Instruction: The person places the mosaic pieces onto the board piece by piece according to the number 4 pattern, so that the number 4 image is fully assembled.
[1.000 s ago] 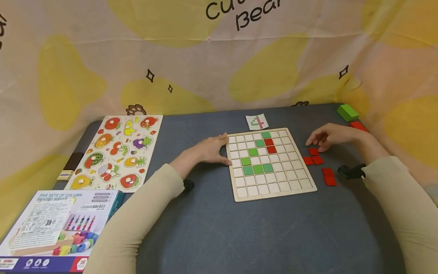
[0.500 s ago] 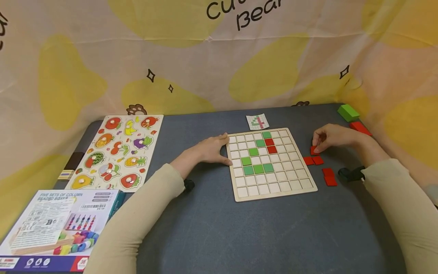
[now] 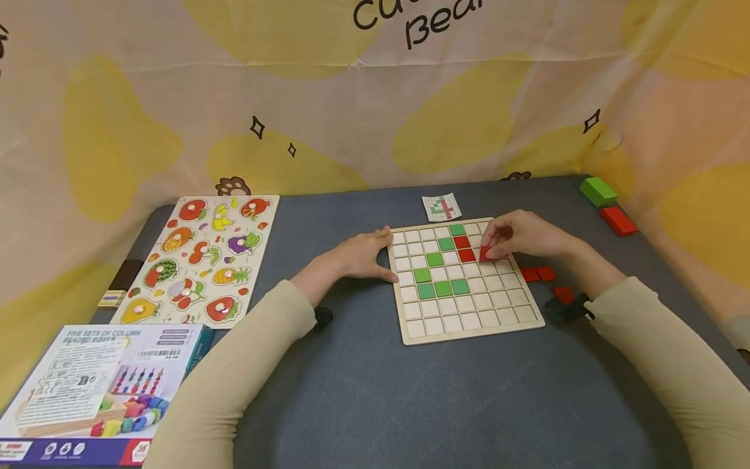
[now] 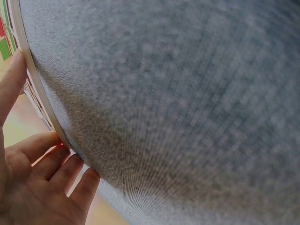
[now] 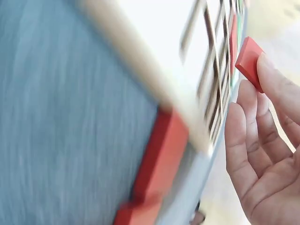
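My left hand (image 3: 363, 256) rests against the left edge of the wooden grid board (image 3: 489, 319), thumb and fingertips touching its side; the left wrist view shows the same contact. My right hand (image 3: 525, 232) pinches a red square tile (image 5: 248, 63) between thumb and fingers. That tile is tilted over the board's upper right part, right of two red tiles (image 3: 465, 248) set in one column. Several green tiles (image 3: 443, 288) sit in cells in a stepped diagonal and a row. Whether the held tile touches the board, I cannot tell.
A small pattern card (image 3: 442, 207) lies behind the board. Loose red tiles (image 3: 537, 273) lie at its right, partly hidden by my right arm. Green (image 3: 598, 191) and red blocks (image 3: 618, 221) stand far right. A fruit puzzle (image 3: 205, 260) and a box (image 3: 99, 391) occupy the left.
My right hand has picked up a red tile from the loose group and carried it left over the board. My left hand has stayed at the board's edge.
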The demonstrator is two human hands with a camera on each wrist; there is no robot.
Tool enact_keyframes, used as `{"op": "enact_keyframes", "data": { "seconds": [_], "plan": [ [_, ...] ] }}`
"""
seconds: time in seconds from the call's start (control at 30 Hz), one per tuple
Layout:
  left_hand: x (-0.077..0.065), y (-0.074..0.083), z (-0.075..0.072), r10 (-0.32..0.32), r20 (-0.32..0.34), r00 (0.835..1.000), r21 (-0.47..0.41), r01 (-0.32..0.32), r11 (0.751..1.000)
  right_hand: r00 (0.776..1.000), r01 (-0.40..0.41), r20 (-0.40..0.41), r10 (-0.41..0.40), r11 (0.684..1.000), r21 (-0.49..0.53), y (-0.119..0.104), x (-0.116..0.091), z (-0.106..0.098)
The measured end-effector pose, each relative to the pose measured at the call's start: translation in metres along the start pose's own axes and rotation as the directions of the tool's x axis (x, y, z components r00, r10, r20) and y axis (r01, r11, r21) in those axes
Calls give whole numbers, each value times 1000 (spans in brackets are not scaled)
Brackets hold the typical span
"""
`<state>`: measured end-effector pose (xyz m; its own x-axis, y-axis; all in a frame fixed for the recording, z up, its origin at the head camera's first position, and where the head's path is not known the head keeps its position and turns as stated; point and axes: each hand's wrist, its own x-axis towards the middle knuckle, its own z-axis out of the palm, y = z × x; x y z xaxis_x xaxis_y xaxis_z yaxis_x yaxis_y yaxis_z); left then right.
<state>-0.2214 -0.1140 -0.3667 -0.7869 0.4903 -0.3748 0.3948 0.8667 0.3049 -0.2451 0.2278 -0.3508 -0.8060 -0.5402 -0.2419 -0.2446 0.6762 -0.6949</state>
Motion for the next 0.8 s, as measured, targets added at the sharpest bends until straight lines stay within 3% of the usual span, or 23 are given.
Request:
{"op": "enact_keyframes", "data": {
  "seconds": [0.23, 0.47, 0.8],
  "plan": [
    [0, 0, 0, -9, 5, 1000, 1, 9, 1000, 997, 72, 32, -71, 997, -39, -9, 9, 19],
    [1, -1, 1, -4, -5, 1000, -3, 4, 1000, 998, 45, 44, -41, 995, -90, -16, 11, 24],
    [0, -1, 1, -1, -9, 1000, -9, 0, 1000, 997, 67, 50, -60, 986, -152, -13, 11, 23]
  ]
}}
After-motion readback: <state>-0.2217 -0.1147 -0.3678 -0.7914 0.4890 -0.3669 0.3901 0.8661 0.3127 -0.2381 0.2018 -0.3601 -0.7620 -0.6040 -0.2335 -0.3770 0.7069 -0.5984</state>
